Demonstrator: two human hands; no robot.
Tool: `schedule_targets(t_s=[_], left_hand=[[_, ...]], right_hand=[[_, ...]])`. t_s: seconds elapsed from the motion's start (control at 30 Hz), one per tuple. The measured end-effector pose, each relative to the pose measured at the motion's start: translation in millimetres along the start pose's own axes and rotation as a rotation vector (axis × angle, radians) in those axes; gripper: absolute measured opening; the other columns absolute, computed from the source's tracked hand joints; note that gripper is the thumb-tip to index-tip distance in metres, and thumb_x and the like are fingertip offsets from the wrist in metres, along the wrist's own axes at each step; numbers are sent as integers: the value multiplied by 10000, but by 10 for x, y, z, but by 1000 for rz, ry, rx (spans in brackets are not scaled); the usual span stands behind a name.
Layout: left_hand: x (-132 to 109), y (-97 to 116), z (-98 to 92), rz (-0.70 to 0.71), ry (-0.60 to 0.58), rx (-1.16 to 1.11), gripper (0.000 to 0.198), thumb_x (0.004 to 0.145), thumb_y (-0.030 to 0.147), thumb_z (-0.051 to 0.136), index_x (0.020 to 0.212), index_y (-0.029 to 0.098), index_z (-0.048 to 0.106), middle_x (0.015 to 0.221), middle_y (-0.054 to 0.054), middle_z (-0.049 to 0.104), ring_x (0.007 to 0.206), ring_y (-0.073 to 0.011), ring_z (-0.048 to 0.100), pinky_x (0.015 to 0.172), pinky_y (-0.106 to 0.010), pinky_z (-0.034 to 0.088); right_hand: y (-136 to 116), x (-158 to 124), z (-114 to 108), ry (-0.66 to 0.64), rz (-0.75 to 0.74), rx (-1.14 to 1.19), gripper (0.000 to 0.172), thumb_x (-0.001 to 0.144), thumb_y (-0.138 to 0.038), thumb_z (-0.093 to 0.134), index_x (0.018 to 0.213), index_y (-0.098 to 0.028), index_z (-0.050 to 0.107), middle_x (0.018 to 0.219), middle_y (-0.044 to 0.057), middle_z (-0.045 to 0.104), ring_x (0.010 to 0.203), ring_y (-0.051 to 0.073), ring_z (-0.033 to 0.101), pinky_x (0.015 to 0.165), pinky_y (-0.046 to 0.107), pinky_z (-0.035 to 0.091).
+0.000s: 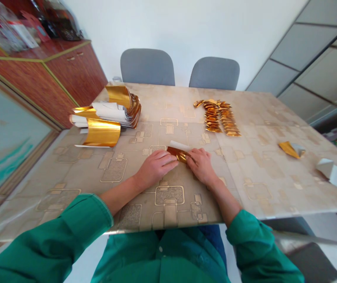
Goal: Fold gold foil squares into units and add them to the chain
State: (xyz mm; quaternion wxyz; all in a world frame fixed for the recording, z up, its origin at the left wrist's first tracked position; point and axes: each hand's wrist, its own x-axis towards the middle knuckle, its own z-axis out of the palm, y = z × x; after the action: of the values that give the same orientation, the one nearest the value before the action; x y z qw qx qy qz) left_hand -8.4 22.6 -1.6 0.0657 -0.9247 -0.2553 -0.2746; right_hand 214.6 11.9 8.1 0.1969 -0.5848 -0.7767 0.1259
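Observation:
Near the front of the table, a sheet of gold foil paper [181, 156] lies between my hands, partly folded over, with a white strip of its back showing at the far edge. My left hand [158, 167] is closed on the paper's left end, fingers pressed together. At the other end, my right hand [200, 166] grips the paper with bent fingers. The fingertips hide part of the folds. A stack of gold and white paper sheets [109, 114] curls up at the back left. Folded gold paper pieces [227, 119] stand in two rows at the back right.
The table [253, 165] has a patterned cover. Loose gold paper [290, 149] and a white-backed piece [335, 175] lie at the right. Two grey chairs [147, 67] stand behind the table; a wooden cabinet [76, 70] is at the left.

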Motion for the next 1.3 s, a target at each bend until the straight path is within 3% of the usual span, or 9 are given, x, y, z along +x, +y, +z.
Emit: schedule_targets(t_s=[0.1, 0.23, 0.4, 0.53, 0.6, 0.63, 0.73, 0.83, 1.3], left_hand=[[48, -60, 54, -30, -19, 63, 223, 1000, 182, 505, 1142, 200, 675, 1227, -63, 684, 1133, -208, 591, 1020, -395, 433], [157, -136, 94, -73, -100, 92, 250, 991, 151, 498, 1170, 205, 663, 1245, -64, 676, 1184, -223, 583, 1054, -435, 404], [260, -189, 126, -58, -127, 115, 193, 982, 172, 517, 1086, 171, 680, 1103, -72, 713, 1030, -219, 632, 929, -382, 465], [257, -175, 157, -85, -167, 122, 168, 973, 182, 534, 959, 165, 700, 936, -68, 713, 903, -214, 634, 825, -350, 478], [239, -132, 160, -102, -166, 99, 185, 976, 179, 524, 924, 167, 702, 884, -65, 699, 867, -208, 626, 789, -337, 476], [227, -101, 156, -108, -160, 92, 198, 980, 181, 514, 921, 169, 702, 872, -64, 693, 855, -203, 622, 775, -331, 475], [174, 12, 130, -116, -140, 88, 225, 995, 199, 487, 940, 173, 704, 870, -63, 687, 844, -192, 611, 752, -315, 477], [104, 104, 97, -129, -114, 34, 227, 1001, 221, 488, 952, 176, 705, 909, -59, 695, 856, -185, 603, 765, -307, 485], [28, 74, -9, -447, -142, -176, 112, 908, 297, 647, 910, 192, 687, 992, -52, 647, 942, -222, 571, 826, -368, 450]], right_hand=[[33, 55, 9, -21, 24, -30, 332, 986, -272, 455, 710, -207, 627, 861, 38, 650, 900, 205, 526, 755, 328, 283], [91, 160, 16, -33, 51, -47, 331, 974, -249, 466, 665, -211, 579, 766, 31, 632, 834, 194, 549, 696, 303, 282], [117, 224, 26, -39, 39, -43, 344, 965, -226, 459, 638, -221, 566, 703, 32, 634, 781, 196, 560, 681, 304, 291], [66, 144, -50, 125, 41, -24, 143, 942, -306, 541, 964, -215, 649, 844, 44, 667, 865, 225, 570, 769, 335, 326], [20, 67, -111, 267, 18, -45, 207, 924, -337, 580, 1077, -205, 629, 944, 71, 667, 948, 248, 555, 824, 362, 327], [-3, 24, -136, 273, -43, -53, 219, 921, -361, 592, 1076, -211, 630, 986, 82, 666, 981, 257, 543, 845, 371, 324], [-36, -97, -157, 82, -249, -44, 197, 914, -367, 621, 1061, -239, 644, 1021, 64, 675, 992, 243, 542, 874, 372, 316], [8, -182, -130, -35, -278, -50, 81, 924, -285, 610, 963, -238, 663, 964, 36, 681, 935, 214, 551, 864, 362, 315], [137, -109, -46, -55, -110, 85, 168, 973, -321, 552, 874, -247, 665, 894, 14, 698, 879, 193, 582, 828, 339, 333]])
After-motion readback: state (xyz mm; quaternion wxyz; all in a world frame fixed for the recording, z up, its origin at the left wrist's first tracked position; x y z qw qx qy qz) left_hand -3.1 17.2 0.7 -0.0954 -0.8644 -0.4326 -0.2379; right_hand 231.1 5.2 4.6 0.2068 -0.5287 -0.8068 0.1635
